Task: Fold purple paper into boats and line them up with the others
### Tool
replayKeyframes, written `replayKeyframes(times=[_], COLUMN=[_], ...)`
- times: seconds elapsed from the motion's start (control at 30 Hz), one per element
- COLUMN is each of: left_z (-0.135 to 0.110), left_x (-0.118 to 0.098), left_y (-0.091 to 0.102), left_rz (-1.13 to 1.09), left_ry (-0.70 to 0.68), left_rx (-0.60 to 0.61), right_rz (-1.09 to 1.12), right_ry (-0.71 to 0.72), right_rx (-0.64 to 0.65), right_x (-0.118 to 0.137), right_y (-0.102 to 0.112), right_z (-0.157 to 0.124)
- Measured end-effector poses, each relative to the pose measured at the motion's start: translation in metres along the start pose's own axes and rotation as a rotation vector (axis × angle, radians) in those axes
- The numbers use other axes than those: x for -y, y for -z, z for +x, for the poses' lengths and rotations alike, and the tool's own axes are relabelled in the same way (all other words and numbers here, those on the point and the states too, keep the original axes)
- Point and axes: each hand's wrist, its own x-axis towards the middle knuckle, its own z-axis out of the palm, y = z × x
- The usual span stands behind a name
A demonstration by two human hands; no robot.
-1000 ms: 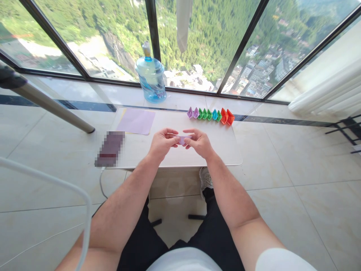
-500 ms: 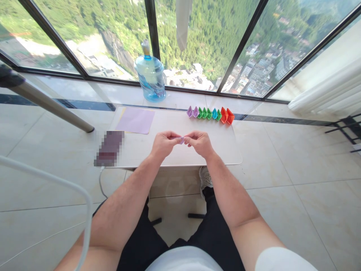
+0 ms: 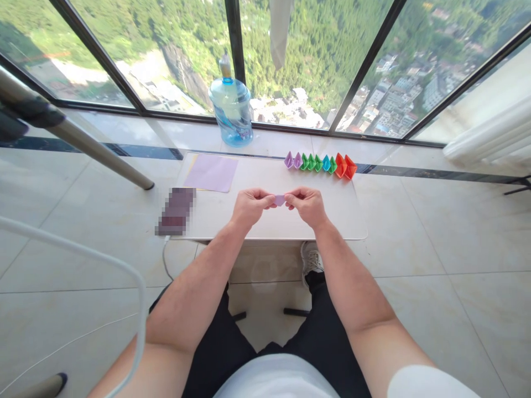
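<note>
A small folded piece of purple paper [image 3: 280,200] is stretched between my two hands, above the front half of the white table [image 3: 215,218]. My left hand [image 3: 251,207] pinches its left end between thumb and fingers. At its right end, my right hand [image 3: 307,205] grips it the same way. Behind my hands, along the far edge, stands a row of folded paper boats: purple ones [image 3: 293,161], several green ones [image 3: 311,162], a blue one [image 3: 327,163] and orange-red ones [image 3: 345,167]. Flat purple sheets [image 3: 211,173] lie at the table's far left.
A blurred-out dark device [image 3: 176,211] with a cable [image 3: 165,257] lies at the table's left edge. A blue water jug [image 3: 231,113] stands by the window. To the left are a metal pole [image 3: 103,155] and a curved white tube [image 3: 99,254].
The view has shifted, so everything sits slightly further right. My hands are a little further apart, and more of the folded purple paper shows between them.
</note>
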Motion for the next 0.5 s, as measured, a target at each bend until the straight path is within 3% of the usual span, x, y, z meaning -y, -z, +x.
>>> replayKeyframes(times=[0.3, 0.5], left_z=[0.004, 0.002], left_x=[0.0, 0.003], left_y=[0.008, -0.001], left_rz=[0.02, -0.008], left_ry=[0.098, 0.044], left_rx=[0.268, 0.227], right_rz=[0.004, 0.076], right_ry=[0.009, -0.017], right_rx=[0.084, 0.065], right_x=[0.006, -0.001], right_y=[0.008, -0.003], right_z=[0.004, 0.004])
